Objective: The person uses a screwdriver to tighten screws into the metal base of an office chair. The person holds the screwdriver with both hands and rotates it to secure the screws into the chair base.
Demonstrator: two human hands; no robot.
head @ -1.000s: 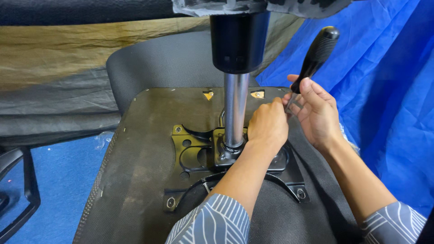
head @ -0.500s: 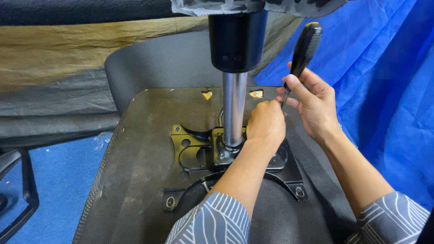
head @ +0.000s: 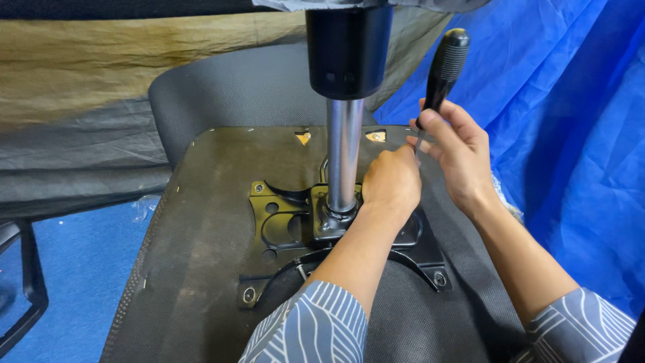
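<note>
The right hand (head: 453, 158) is seen closed around a screwdriver (head: 440, 74), gripped low on its black, ribbed handle, with the rounded handle end tilted up and slightly to the right; only a short stretch of thin metal shaft shows below the fingers. The left hand (head: 392, 183) is curled just beside it, its fingertips pinched at the shaft near the tip, though whatever is pinched there is hidden by the knuckles. Both hands are held over the far right part of a black metal plate (head: 282, 225), flat, with round holes and curved cut-outs, bolted to the underside of an upturned chair seat (head: 201, 222) of dark, woven-textured board. A smooth, shiny steel column (head: 344, 154) rises from the plate's middle into a wider black cylinder (head: 349, 50), standing immediately left of the left hand and crowding it. Grey fabric padding (head: 235, 87) is seen beyond the seat's far edge. Crinkled blue plastic sheeting (head: 571, 134) lies close along the right edge; blue floor (head: 80, 282) is exposed past the left edge, where more room is left.
</note>
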